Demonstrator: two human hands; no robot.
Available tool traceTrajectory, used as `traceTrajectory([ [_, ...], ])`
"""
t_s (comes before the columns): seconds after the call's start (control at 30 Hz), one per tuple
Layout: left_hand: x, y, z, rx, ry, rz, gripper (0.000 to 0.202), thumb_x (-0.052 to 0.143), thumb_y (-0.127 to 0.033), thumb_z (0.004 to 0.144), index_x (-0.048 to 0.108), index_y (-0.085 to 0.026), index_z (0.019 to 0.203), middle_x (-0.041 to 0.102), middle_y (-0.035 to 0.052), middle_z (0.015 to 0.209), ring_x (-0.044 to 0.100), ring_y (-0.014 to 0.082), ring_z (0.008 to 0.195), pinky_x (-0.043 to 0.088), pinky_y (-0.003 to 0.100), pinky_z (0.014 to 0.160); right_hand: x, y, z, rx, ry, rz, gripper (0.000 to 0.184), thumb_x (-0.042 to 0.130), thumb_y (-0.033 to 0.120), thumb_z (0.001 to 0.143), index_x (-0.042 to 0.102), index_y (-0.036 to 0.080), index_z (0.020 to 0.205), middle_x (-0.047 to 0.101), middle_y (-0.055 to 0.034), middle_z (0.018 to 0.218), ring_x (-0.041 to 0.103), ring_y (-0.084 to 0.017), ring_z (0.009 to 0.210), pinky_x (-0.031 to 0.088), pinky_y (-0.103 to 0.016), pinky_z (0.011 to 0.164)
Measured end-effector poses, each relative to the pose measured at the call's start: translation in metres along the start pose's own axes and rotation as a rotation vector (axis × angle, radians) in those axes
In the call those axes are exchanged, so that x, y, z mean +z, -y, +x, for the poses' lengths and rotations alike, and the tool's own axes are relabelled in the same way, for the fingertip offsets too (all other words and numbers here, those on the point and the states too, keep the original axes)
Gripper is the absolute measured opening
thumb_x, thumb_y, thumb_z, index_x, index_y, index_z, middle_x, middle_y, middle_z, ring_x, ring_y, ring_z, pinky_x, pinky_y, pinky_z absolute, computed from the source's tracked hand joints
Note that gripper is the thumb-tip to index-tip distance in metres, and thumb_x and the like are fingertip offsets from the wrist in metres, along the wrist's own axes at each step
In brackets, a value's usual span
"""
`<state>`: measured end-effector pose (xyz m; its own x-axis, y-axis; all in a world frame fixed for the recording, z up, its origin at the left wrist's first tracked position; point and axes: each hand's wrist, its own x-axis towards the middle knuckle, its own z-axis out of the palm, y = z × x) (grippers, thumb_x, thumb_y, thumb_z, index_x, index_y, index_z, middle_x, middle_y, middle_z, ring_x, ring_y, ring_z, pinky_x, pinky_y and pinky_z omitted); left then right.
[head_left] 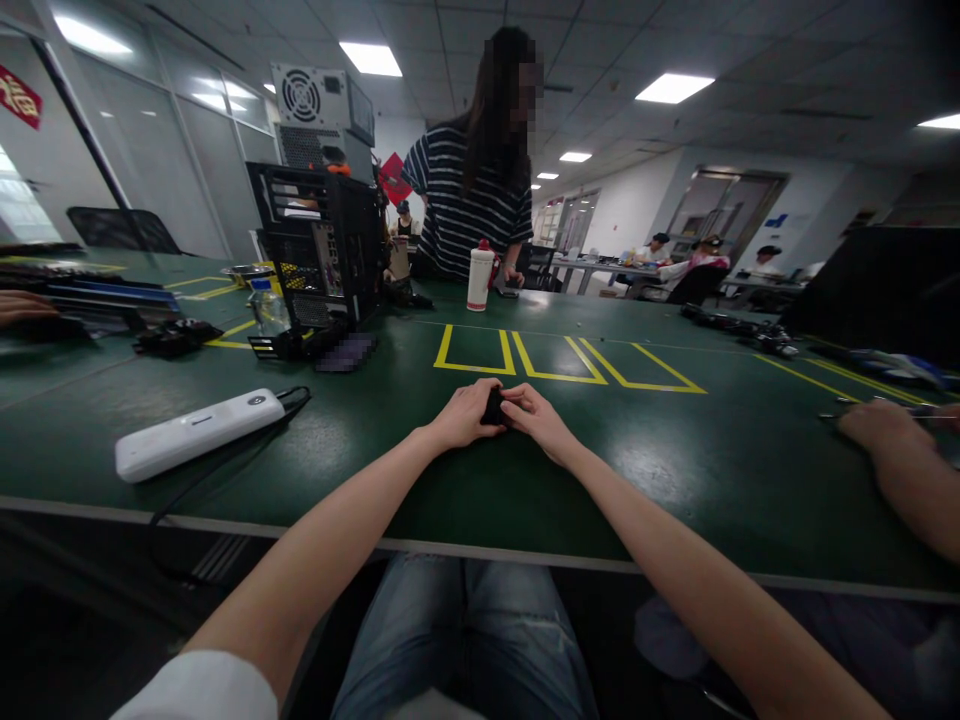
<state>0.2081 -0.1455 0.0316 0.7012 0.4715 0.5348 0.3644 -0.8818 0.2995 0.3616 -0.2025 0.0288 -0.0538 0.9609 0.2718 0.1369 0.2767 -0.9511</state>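
Observation:
Between my hands is a small black object (493,407), mostly covered by fingers, so I cannot make out its kind. My left hand (466,413) is closed around its left side, thumb low and fingers over the top. From the right, the bent fingertips of my right hand (541,425) press against the same object. Both hands rest low over the green tabletop (495,490), just in front of several yellow tape outlines (474,370).
To the left lie a white power strip (199,433) with a black cable and an open black computer case (322,250). A white bottle (478,278) stands ahead, near a standing person (472,190) in stripes. Another person's hand (889,430) is at right.

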Motion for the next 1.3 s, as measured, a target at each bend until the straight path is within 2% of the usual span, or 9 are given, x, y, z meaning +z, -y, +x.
traceTrajectory([
  [0.13, 0.0010, 0.0003, 0.0002, -0.003, -0.006, 0.001, 0.059, 0.062, -0.033, 0.062, 0.032, -0.018, 0.111, 0.045, 0.0077, 0.108, 0.047, 0.0239, 0.100, 0.036, 0.040, 0.086, 0.0010, -0.0027, 0.0031, 0.052, -0.023, 0.045, 0.025, 0.058, 0.035, 0.065, 0.051, 0.023, 0.086, 0.054, 0.0000, 0.088, 0.052, -0.014, 0.083, 0.046, -0.031, 0.073],
  [0.3, 0.0025, 0.0020, 0.0012, -0.010, 0.001, 0.016, 0.062, 0.063, -0.033, 0.062, 0.030, -0.018, 0.113, 0.045, 0.0083, 0.108, 0.048, 0.0241, 0.098, 0.037, 0.041, 0.084, -0.0013, -0.0056, 0.0058, 0.093, -0.007, 0.046, 0.031, 0.057, 0.034, 0.067, 0.051, 0.023, 0.095, 0.054, -0.0020, 0.095, 0.053, -0.014, 0.085, 0.044, -0.032, 0.076],
  [0.5, 0.0012, 0.0011, 0.0008, -0.003, -0.001, 0.020, 0.061, 0.061, -0.034, 0.063, 0.030, -0.017, 0.113, 0.044, 0.0087, 0.109, 0.047, 0.0243, 0.099, 0.036, 0.040, 0.084, -0.0040, -0.0039, 0.0019, -0.031, 0.062, 0.051, 0.034, 0.063, 0.025, 0.062, 0.050, 0.022, 0.093, 0.053, -0.0011, 0.099, 0.052, -0.014, 0.092, 0.040, -0.032, 0.084],
  [0.7, 0.0015, 0.0009, 0.0002, -0.007, -0.001, 0.016, 0.060, 0.061, -0.033, 0.063, 0.030, -0.018, 0.112, 0.045, 0.0086, 0.108, 0.047, 0.0246, 0.098, 0.036, 0.040, 0.083, -0.0011, -0.0018, 0.0015, 0.050, -0.006, 0.053, 0.024, 0.058, 0.033, 0.065, 0.051, 0.023, 0.086, 0.054, 0.0003, 0.088, 0.053, -0.013, 0.083, 0.046, -0.032, 0.073],
  [0.83, 0.0019, 0.0012, 0.0008, -0.013, 0.003, 0.004, 0.060, 0.062, -0.033, 0.063, 0.031, -0.018, 0.112, 0.045, 0.0084, 0.108, 0.048, 0.0242, 0.097, 0.036, 0.041, 0.083, -0.0004, -0.0021, 0.0033, 0.047, -0.016, 0.049, 0.028, 0.060, 0.033, 0.064, 0.051, 0.024, 0.089, 0.053, 0.0001, 0.091, 0.053, -0.013, 0.081, 0.047, -0.031, 0.071],
  [0.97, 0.0004, 0.0003, 0.0002, -0.020, 0.005, -0.001, 0.059, 0.062, -0.033, 0.063, 0.031, -0.018, 0.112, 0.045, 0.0083, 0.107, 0.048, 0.0242, 0.097, 0.036, 0.041, 0.084, -0.0017, -0.0030, 0.0035, 0.077, 0.004, 0.038, 0.032, 0.059, 0.032, 0.065, 0.050, 0.022, 0.095, 0.053, -0.0025, 0.097, 0.054, -0.013, 0.082, 0.045, -0.033, 0.075],
  [1.17, -0.0019, -0.0015, -0.0024, 0.006, 0.008, -0.012, 0.059, 0.060, -0.035, 0.064, 0.030, -0.017, 0.113, 0.045, 0.0090, 0.108, 0.048, 0.0238, 0.097, 0.037, 0.039, 0.083, -0.0016, 0.0000, -0.0005, -0.034, 0.065, 0.062, 0.030, 0.062, 0.023, 0.062, 0.049, 0.021, 0.089, 0.052, -0.0003, 0.098, 0.054, -0.014, 0.090, 0.041, -0.033, 0.084],
  [1.3, -0.0003, -0.0010, -0.0022, -0.003, -0.006, -0.006, 0.060, 0.061, -0.033, 0.063, 0.031, -0.017, 0.112, 0.046, 0.0096, 0.107, 0.048, 0.0244, 0.096, 0.037, 0.040, 0.083, -0.0007, 0.0033, -0.0039, -0.035, 0.062, 0.056, 0.030, 0.064, 0.023, 0.061, 0.048, 0.022, 0.086, 0.053, -0.0001, 0.096, 0.052, -0.014, 0.092, 0.041, -0.033, 0.084],
])
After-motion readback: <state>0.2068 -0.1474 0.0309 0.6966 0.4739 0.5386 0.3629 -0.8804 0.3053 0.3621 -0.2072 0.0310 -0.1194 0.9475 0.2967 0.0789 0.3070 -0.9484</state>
